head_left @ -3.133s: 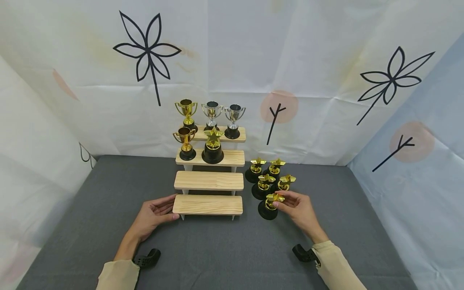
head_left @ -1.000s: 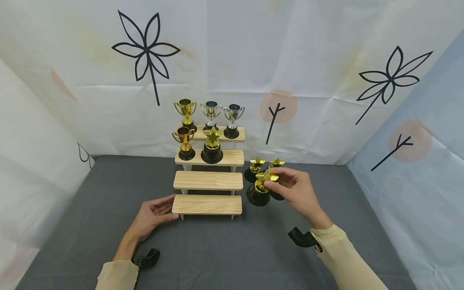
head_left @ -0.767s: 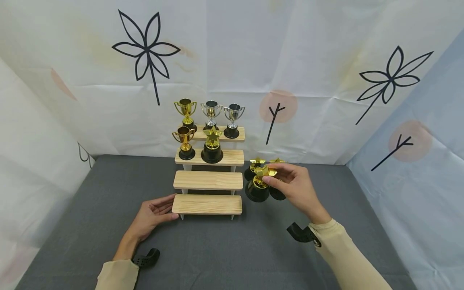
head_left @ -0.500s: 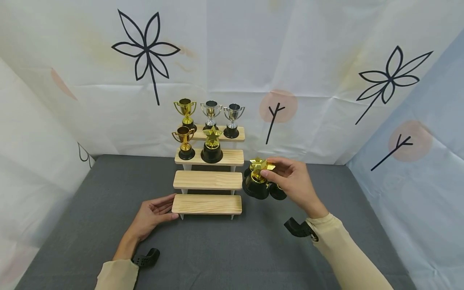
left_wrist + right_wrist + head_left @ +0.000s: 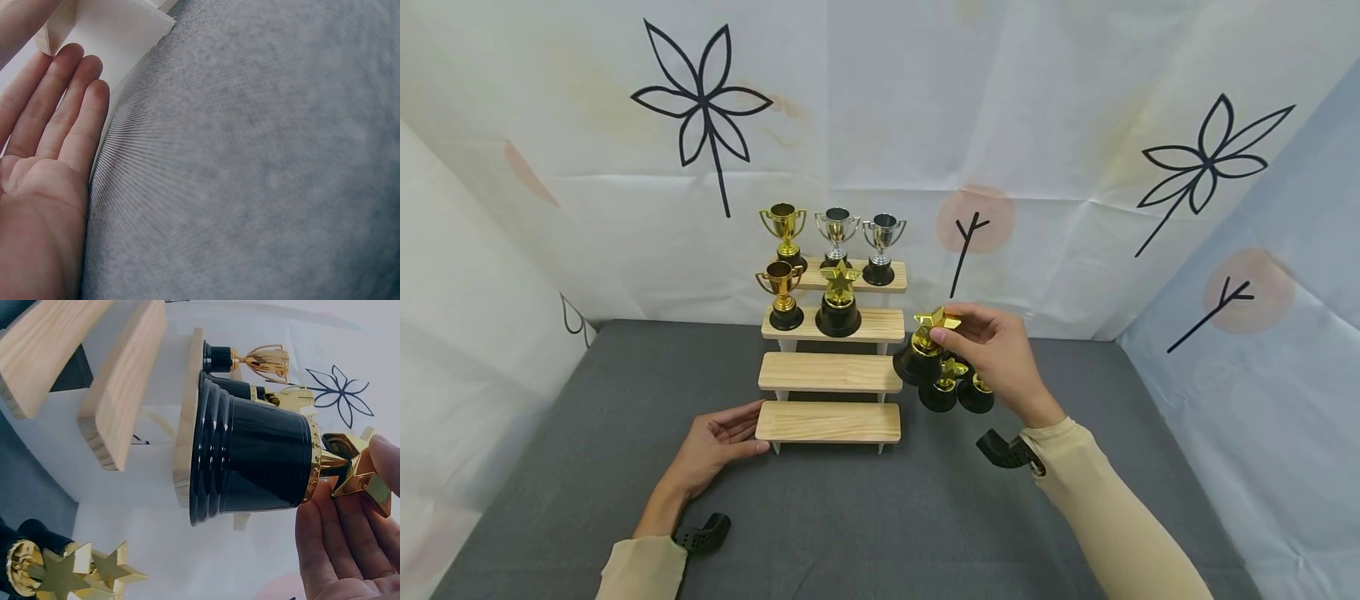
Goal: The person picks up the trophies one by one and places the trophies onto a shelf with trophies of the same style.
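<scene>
My right hand (image 5: 1003,354) pinches the star top of a gold star trophy with a black base (image 5: 916,364), which hangs slightly tilted by the right side of a stepped wooden display stand (image 5: 827,423). In the right wrist view, thumb and fingers hold the star while the trophy's base (image 5: 262,456) overlaps an upper step. My left hand (image 5: 718,446) touches the left end of the lowest step, its fingers straight along the white side panel (image 5: 125,37). Another star trophy (image 5: 838,317) and a copper-gold cup (image 5: 786,315) stand on the second step from the top.
A gold cup (image 5: 784,227) and two silver cups, one in the middle (image 5: 837,229) and one at right (image 5: 884,235), occupy the top step. Other star trophies (image 5: 938,395) stand on the grey cloth right of the stand, partly hidden by my right hand. White printed curtains (image 5: 1060,275) surround the table.
My right hand has taken the nearest star trophy from the group, lifted it and carried it away from me and left toward the stand. The left hand keeps its place.
</scene>
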